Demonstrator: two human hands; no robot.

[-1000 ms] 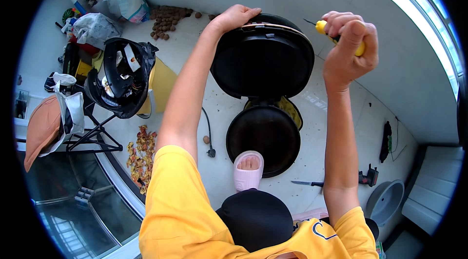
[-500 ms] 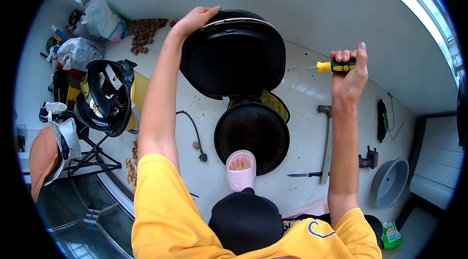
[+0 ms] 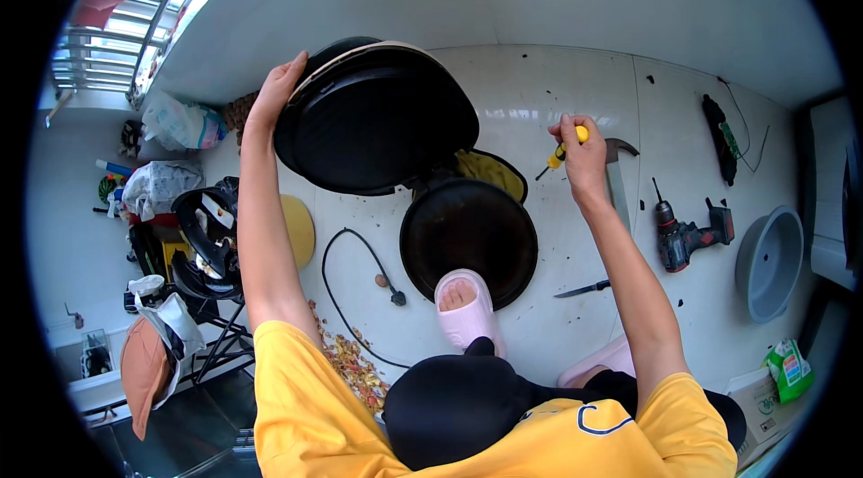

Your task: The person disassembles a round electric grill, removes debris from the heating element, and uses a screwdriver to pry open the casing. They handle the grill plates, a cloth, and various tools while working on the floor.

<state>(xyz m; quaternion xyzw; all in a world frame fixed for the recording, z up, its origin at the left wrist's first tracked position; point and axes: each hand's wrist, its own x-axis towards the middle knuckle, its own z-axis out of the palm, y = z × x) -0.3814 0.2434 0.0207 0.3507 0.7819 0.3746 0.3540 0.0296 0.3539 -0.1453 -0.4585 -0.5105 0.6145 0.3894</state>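
Note:
An electric griddle with a hinged lid stands open on the floor in front of me. My left hand [image 3: 277, 91] is closed on the far left rim of its black lid [image 3: 378, 123], which tilts up and to the left. The round black lower plate [image 3: 467, 231] lies flat, and my foot in a pink slipper [image 3: 466, 321] presses on its near edge. In my right hand [image 3: 582, 159] is a yellow and dark green screwdriver [image 3: 556, 157], its short visible shaft pointing down and left. The screwdriver is apart from the griddle, to the right of the hinge.
At the right lie a hammer [image 3: 618, 181], a knife [image 3: 582, 289], a cordless drill [image 3: 688, 235] and a grey basin [image 3: 770, 262]. A black cord with a plug [image 3: 397, 298] curves left of the griddle, near scattered shells [image 3: 355, 366]. A bag-lined bin [image 3: 202, 235] stands at the left.
The lid and my left hand have swung left. My right hand has come down and left, and the screwdriver has turned from level to pointing downward. The view has shifted.

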